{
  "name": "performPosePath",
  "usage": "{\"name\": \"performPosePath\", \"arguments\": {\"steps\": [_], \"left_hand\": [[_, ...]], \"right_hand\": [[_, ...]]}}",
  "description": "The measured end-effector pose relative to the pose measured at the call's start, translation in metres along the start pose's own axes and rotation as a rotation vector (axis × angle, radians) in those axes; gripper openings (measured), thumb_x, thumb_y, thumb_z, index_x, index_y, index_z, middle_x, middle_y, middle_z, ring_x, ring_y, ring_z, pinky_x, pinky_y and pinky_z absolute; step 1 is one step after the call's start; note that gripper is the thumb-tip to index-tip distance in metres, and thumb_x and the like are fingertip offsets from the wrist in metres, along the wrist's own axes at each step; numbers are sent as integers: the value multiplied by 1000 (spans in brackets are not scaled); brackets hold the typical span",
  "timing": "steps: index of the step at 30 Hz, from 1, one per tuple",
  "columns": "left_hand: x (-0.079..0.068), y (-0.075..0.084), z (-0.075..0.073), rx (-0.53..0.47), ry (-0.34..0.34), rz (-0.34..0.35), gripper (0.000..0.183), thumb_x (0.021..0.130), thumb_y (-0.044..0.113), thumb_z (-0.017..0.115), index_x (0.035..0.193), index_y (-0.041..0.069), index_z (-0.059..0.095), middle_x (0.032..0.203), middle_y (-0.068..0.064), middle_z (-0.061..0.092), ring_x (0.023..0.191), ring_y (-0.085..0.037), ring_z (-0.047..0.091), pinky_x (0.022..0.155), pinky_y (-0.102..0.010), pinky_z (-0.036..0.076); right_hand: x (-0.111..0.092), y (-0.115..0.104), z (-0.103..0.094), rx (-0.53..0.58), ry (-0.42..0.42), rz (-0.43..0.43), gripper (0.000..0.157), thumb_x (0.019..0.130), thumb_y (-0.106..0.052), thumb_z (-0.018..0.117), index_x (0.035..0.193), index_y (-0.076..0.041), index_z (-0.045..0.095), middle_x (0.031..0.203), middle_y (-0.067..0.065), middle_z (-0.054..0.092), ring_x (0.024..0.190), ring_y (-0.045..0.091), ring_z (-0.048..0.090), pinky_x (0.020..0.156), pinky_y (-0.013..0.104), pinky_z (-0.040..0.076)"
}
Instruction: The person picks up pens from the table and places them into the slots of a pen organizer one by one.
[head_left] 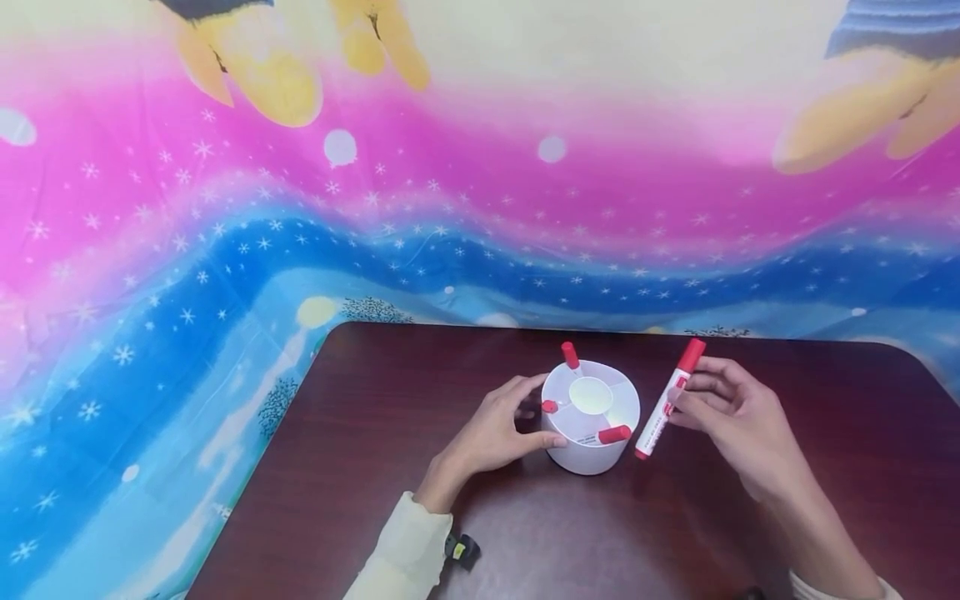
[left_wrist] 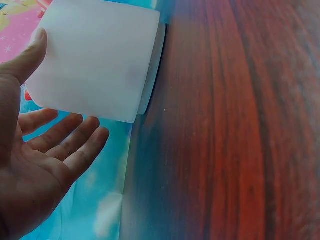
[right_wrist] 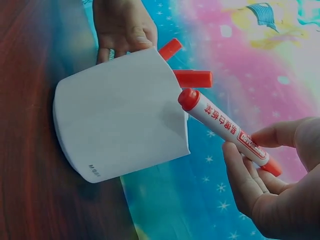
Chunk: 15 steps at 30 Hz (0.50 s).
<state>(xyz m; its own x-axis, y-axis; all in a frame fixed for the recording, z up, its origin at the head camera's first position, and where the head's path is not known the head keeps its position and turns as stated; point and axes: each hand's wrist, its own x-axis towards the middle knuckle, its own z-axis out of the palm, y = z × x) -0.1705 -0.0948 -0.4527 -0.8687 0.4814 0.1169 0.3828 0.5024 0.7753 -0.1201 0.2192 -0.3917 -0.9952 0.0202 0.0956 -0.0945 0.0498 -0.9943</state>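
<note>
A white round pen holder [head_left: 588, 458] with divided compartments stands on the table. Three red-capped markers lean in it: one marker [head_left: 571, 356] at the back, one marker [head_left: 550, 407] at the left, one marker [head_left: 615, 434] at the front right. My left hand [head_left: 491, 429] is at the holder's left side, thumb on the front rim. In the left wrist view its fingers [left_wrist: 75, 145] extend loosely, tips right at the holder's edge. To the right, my right hand [head_left: 738, 417] pinches a red-and-white whiteboard marker [right_wrist: 225, 127] between thumb and fingers, cap upward, tilted beside the holder.
The dark reddish-brown table [head_left: 360, 417] ends behind the holder at a colourful cloth backdrop [head_left: 450, 200]. A small black item with a yellow-green mark [head_left: 461, 550] shows beside the left sleeve [head_left: 408, 546].
</note>
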Motion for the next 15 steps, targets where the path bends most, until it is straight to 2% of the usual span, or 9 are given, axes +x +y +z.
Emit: {"name": "performPosePath", "arguments": {"steps": [7,15], "left_hand": [[1,-1,0,-11,-2,8,89,86,48,90,162,27,48,134,1,64,121,-26,71,103,-42,63],[1,-2,1,-2,5,4,89,86,49,90,162,29,47,133,3,64,118,-17,72,102,-37,63]], "right_hand": [[9,-3,1,136,33,-22,44,98,6,73,133,-12,53,104,-3,70,88,8,79,76,28,67],[15,-6,5,172,40,-16,44,98,5,73,131,-11,49,106,-1,68,90,7,78,78,28,67]]}}
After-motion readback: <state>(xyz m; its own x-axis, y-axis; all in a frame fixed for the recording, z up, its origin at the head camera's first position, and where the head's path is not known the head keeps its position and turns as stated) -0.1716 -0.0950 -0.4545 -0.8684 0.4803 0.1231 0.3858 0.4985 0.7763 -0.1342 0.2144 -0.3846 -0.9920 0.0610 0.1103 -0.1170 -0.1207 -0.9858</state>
